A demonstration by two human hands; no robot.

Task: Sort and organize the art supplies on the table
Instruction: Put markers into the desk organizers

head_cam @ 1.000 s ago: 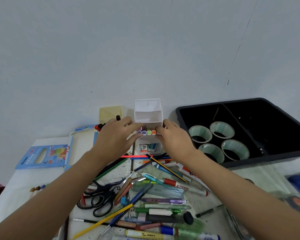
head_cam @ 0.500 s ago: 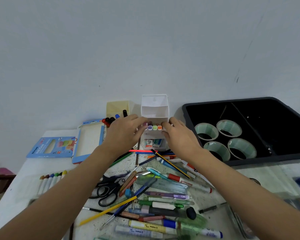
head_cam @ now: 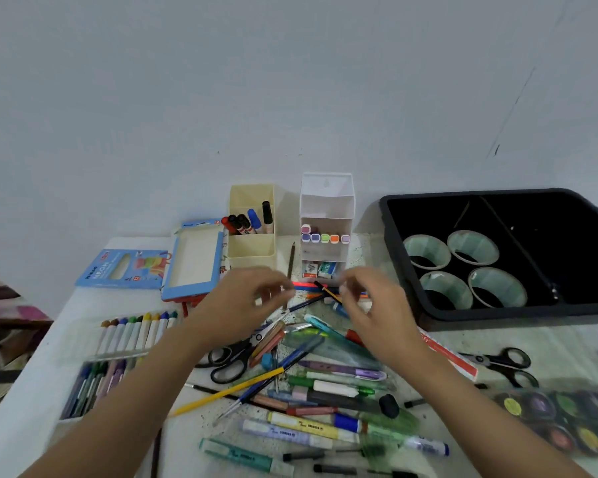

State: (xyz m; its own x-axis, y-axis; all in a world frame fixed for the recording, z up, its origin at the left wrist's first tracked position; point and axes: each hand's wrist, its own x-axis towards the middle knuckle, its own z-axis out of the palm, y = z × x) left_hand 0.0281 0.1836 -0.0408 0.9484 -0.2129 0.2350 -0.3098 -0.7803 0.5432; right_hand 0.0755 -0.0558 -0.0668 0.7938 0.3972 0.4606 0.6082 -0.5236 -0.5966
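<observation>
A white tiered organizer (head_cam: pixel 326 208) stands at the back of the table with several highlighters (head_cam: pixel 324 238) in its middle tier and small erasers (head_cam: pixel 320 269) at the bottom. My left hand (head_cam: pixel 242 305) and my right hand (head_cam: pixel 370 305) hover in front of it, blurred, fingers loosely curled, holding nothing. Beneath them lies a heap of pens, pencils, brushes and markers (head_cam: pixel 311 381). A cream holder (head_cam: pixel 252 232) to the left holds several markers.
A black tray (head_cam: pixel 411 298) with several tape rolls (head_cam: pixel 473 270) sits right. Crayon box parts (head_cam: pixel 194 260) and crayons (head_cam: pixel 135 329) lie left. One pair of black scissors (head_cam: pixel 232 360) lies in the heap; a second pair of scissors (head_cam: pixel 504 363) and a paint palette (head_cam: pixel 560 419) lie right.
Both hands let go of the highlighters in the organizer and drew back toward me, above the heap. The camera tilted down, showing more of the table.
</observation>
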